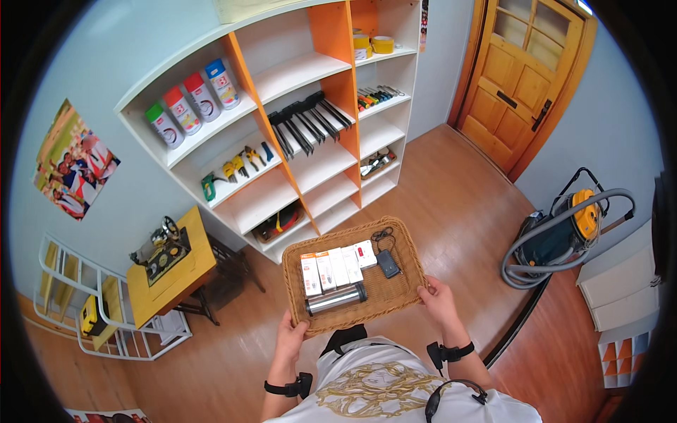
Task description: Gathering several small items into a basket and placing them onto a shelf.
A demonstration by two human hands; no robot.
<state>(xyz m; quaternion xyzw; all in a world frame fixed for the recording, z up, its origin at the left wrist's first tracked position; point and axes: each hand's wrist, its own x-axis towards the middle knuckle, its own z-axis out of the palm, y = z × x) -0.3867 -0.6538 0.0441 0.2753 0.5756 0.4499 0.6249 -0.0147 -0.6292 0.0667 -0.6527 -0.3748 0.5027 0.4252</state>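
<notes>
Between my two hands I hold a shallow wicker basket (391, 312) in front of my body. My left hand (290, 334) grips its near left corner, and my right hand (438, 300) grips the right end. Inside stand several white and orange light bulb boxes (325, 269) in a row. A white socket adapter with a red switch (365, 254) lies beside them. To its right rests a black power adapter (389, 264) with a coiled cord (383, 234). A silver metal cylinder with black ends (336, 300) lies along the near side.
Ahead stands a white and orange shelf unit (296, 211) with spray cans (201, 98), pliers (238, 165), black brackets (307, 124), screwdrivers (375, 98) and yellow tape rolls (383, 45). A sewing machine table (198, 254) is at left. A vacuum cleaner (555, 238) and wooden door (521, 84) are at right.
</notes>
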